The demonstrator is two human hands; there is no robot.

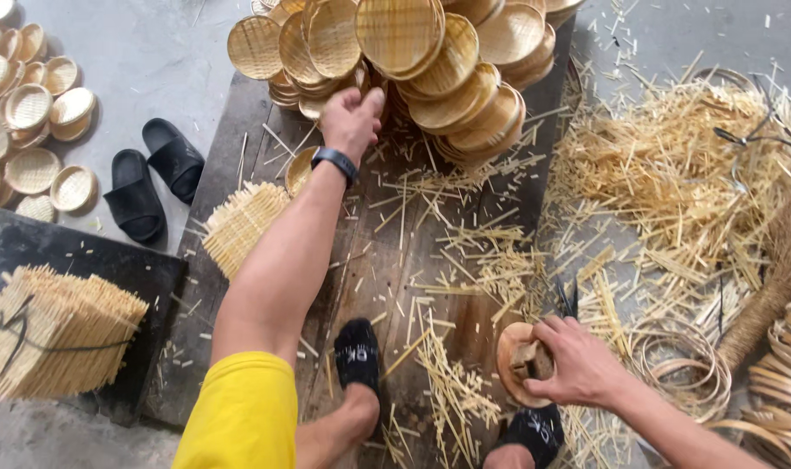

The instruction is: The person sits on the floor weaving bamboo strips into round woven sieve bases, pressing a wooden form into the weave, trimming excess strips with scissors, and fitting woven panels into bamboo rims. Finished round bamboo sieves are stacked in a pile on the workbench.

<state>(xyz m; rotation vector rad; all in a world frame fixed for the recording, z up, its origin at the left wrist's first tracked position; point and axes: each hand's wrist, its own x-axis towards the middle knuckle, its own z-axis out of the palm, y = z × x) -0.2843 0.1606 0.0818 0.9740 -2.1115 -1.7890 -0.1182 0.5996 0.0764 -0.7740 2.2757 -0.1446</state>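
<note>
Nearest, the right hand [578, 365] curls shut over a small round wooden block [519, 363] by the black-socked feet, while the left hand [352, 117] grips a light, stiff, crushable-looking woven bamboo tray [330, 39] by its rim in the far pile.

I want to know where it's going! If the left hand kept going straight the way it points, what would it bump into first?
Most likely the pile of round woven bamboo baskets. The left hand points up the board, and its fingers seem already at the pile's lower edge, though depth is unclear.
</note>
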